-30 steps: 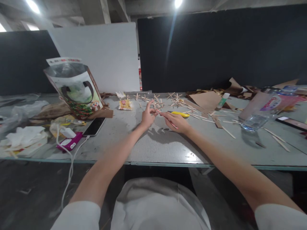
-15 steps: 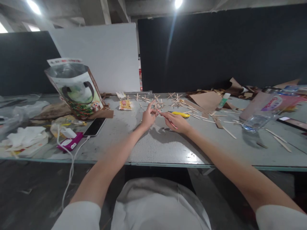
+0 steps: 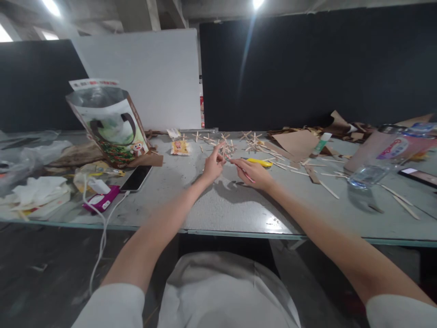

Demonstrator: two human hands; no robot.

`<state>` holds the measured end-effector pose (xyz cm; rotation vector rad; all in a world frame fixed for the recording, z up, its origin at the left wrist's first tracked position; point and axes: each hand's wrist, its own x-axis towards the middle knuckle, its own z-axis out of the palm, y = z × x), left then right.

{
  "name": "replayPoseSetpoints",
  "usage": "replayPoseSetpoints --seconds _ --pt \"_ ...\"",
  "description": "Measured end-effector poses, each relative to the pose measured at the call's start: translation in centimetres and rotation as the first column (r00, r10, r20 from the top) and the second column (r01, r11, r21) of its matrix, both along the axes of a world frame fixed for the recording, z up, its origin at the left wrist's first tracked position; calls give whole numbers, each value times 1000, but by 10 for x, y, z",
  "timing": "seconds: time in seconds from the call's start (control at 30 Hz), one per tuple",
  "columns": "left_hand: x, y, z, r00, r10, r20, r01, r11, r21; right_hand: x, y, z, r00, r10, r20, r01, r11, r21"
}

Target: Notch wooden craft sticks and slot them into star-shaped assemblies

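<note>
Over the middle of the table, my left hand (image 3: 213,167) is closed in a pinch, its index finger raised. What sits between its fingertips is too small to make out against the thin wooden sticks behind. My right hand (image 3: 256,175) grips a slim red pencil (image 3: 246,175), its tip pointing left toward my left fingertips with a small gap between. Just beyond the right hand lies a yellow utility knife (image 3: 259,162). Small star shapes of crossed wooden sticks (image 3: 254,141) stand in a row behind both hands.
Loose wooden strips (image 3: 329,189) and brown cardboard (image 3: 296,143) with a glue stick (image 3: 321,144) lie to the right, near a clear bottle (image 3: 367,175). On the left are a printed bag (image 3: 112,127), a phone (image 3: 136,178), a purple power bank (image 3: 101,200) and tissues (image 3: 43,191).
My right hand and the pencil have drawn slightly right, widening the gap to my left fingertips. The whole view has shifted a little. Both hands keep their grip.
</note>
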<state>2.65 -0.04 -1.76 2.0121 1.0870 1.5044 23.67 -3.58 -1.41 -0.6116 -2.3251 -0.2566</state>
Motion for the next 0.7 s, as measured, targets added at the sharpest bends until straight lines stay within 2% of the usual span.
replayPoseSetpoints --seconds 0.43,0.7 --pt "-2 9 -6 1000 -2 -22 3 1000 31 0 1 -1 1000 2 1 -2 1000 -12" --pt "-2 5 -4 999 0 -37 1 999 33 1 1 -1 1000 -4 7 4 1000 -17"
